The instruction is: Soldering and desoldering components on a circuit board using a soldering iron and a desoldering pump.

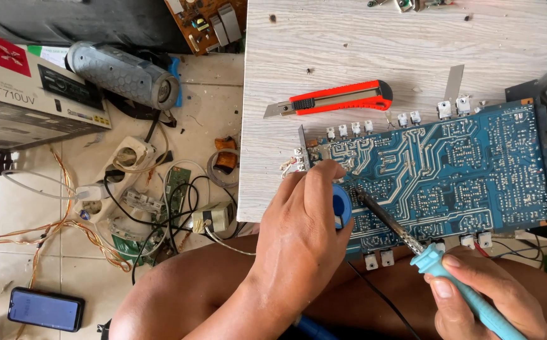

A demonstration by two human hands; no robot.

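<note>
**Iron tip on the blue board**

The blue circuit board (437, 176) lies solder-side up at the wooden tabletop's (349, 50) near edge. The right hand (487, 296) grips a light-blue soldering iron (424, 252), tip touching the board. The left hand (305, 233) pinches a blue solder spool (342, 204) beside the tip. Lingering heat could lift a trace; fingers sit close.

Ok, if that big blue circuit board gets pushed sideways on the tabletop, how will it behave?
The circuit board looks stiff and flat, so it would probably slide as one piece. Its near edge overhangs the table, so it might tip toward the lap. The left hand rests on it, likely steadying it. The small white parts along its edges look fragile.
</note>
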